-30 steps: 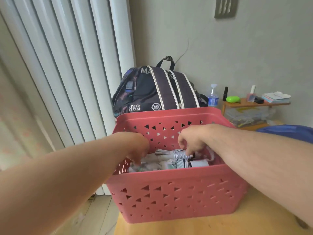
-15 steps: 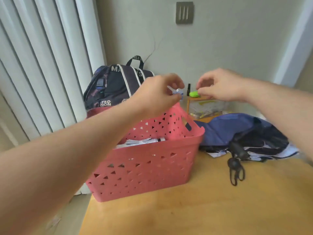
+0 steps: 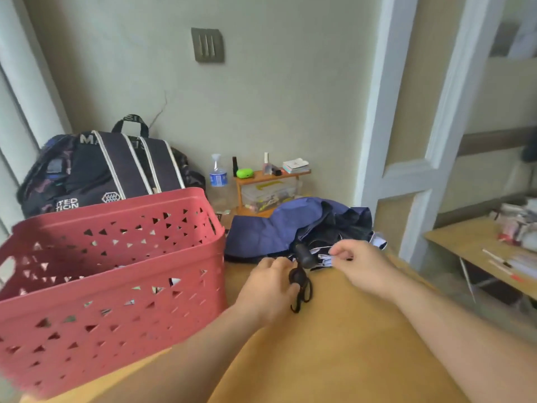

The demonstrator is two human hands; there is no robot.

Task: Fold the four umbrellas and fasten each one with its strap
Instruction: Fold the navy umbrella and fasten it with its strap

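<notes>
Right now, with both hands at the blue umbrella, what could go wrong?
1. The umbrella lies crumpled near the table's far edge; a pull might drag loose cloth off that edge.
2. The left hand is at the handle, beside its black cord; the cord could snag the fingers.
3. The basket stands close to the left arm; a wide swing may knock it.

Both forearms are bare to each hand, with no sleeves showing.
</notes>
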